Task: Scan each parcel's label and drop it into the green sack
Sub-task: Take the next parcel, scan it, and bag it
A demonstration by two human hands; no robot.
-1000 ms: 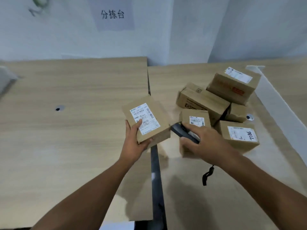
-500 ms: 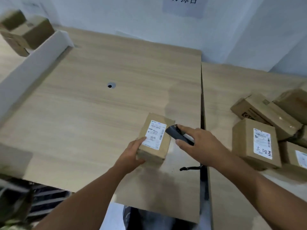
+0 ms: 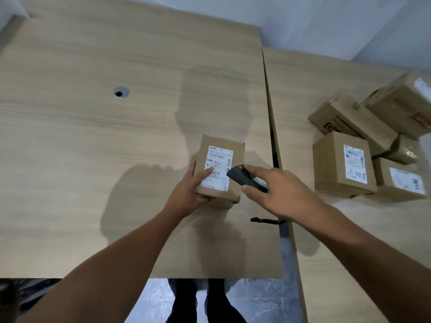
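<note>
A small brown cardboard parcel (image 3: 221, 169) with a white label (image 3: 218, 167) facing up is above the left table. My left hand (image 3: 189, 194) grips its near left corner, thumb across the label. My right hand (image 3: 277, 190) holds a black handheld scanner (image 3: 242, 179), whose head points at the label's right edge; a black wrist strap (image 3: 263, 220) dangles below it. The green sack is out of view.
Several more labelled brown parcels (image 3: 342, 164) are piled on the right table (image 3: 326, 241). A dark gap (image 3: 275, 145) separates the two wooden tables. The left table (image 3: 93, 159) has a cable hole (image 3: 121, 92). Floor and my feet (image 3: 200, 301) show below the near edge.
The view has swung left and downward. The held parcel has come away from the pile to over the left table, and the scanner has closed in on its label.
</note>
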